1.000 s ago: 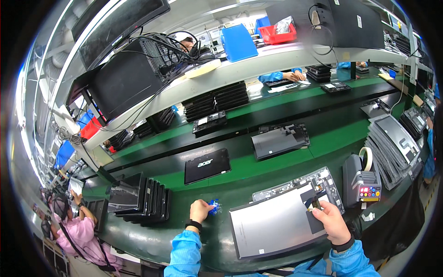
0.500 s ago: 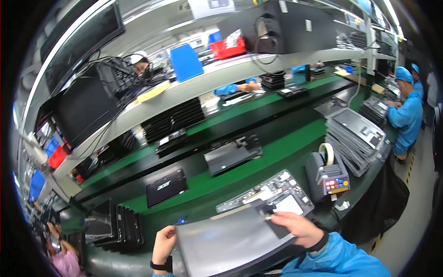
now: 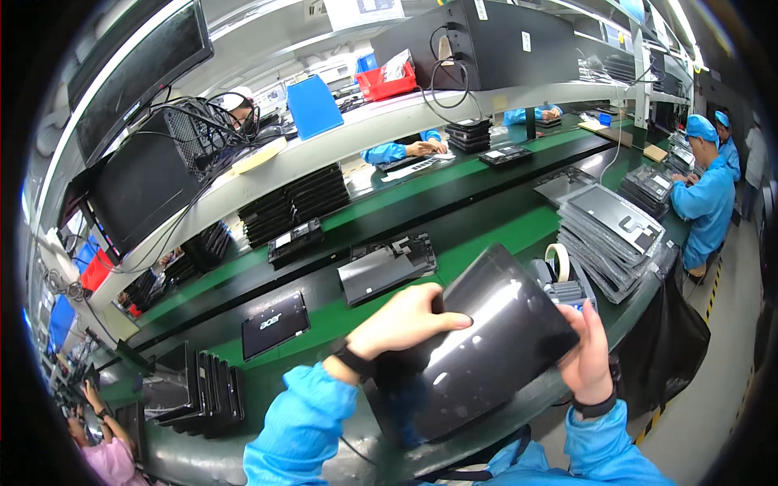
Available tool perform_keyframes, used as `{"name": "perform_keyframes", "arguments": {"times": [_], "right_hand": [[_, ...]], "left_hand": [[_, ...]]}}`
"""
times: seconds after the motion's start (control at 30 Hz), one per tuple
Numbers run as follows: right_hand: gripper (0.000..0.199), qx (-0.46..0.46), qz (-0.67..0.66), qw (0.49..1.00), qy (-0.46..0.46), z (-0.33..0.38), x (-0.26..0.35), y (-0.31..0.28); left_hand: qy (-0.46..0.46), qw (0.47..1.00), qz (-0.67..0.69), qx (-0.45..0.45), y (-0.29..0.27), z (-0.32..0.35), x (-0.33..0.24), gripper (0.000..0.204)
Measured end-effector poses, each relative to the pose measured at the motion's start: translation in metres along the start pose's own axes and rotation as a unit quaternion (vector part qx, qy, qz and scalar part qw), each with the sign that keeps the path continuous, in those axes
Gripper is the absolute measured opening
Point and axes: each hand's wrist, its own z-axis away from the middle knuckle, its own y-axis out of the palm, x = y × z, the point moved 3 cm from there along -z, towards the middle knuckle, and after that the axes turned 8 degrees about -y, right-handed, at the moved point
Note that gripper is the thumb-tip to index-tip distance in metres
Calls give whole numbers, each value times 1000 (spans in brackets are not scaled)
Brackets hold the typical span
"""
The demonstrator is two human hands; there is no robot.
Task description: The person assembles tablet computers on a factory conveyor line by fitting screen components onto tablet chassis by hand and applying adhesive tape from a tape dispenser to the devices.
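A glossy black screen panel (image 3: 494, 348) is tilted up in front of me, its shiny face toward me with light reflecting off it. My left hand (image 3: 413, 320) grips its upper left edge, thumb lying on the face and the fingers hidden behind. At the panel's right edge, my right hand (image 3: 587, 356) supports it, with fingers pointing upward along the side. Dark bands circle both wrists. The bench directly behind the panel is hidden by it.
A black laptop lid (image 3: 275, 326) and an opened laptop base (image 3: 387, 269) lie on the green bench. Upright dark panels (image 3: 212, 393) stand left. A tape dispenser (image 3: 559, 267) and stacked wrapped panels (image 3: 612, 231) are at right. Co-workers in blue (image 3: 707, 198) work beyond.
The panel has turned from its matte grey side to its glossy black side and risen. My left hand moved up and right, my right hand to the panel's right edge. The exposed circuit board is now hidden.
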Motion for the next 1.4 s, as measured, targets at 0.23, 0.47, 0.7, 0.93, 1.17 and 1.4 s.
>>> {"name": "perform_keyframes", "arguments": {"times": [0.23, 0.47, 0.7, 0.93, 1.17, 1.4], "right_hand": [[35, 60, 357, 932, -22, -40, -68, -51], [32, 37, 493, 865, -87, -44, -78, -47], [31, 35, 685, 690, -231, -45, -83, -22], [31, 49, 730, 639, -240, -47, -82, -21], [28, 28, 391, 913, -115, -37, -58, 1], [23, 64, 197, 966, -158, -44, -85, -8]], "left_hand": [[75, 948, -133, -281, 16, 13, 40, 24], [-296, 940, 16, -171, 54, 126, 116, 49], [-292, 924, 64, -238, 79, 128, 118, 49], [-286, 908, -9, -305, 76, 126, 106, 51], [-143, 905, 62, -397, 55, 144, 87, 39], [-30, 906, 179, -383, 42, 143, 74, 36]]}}
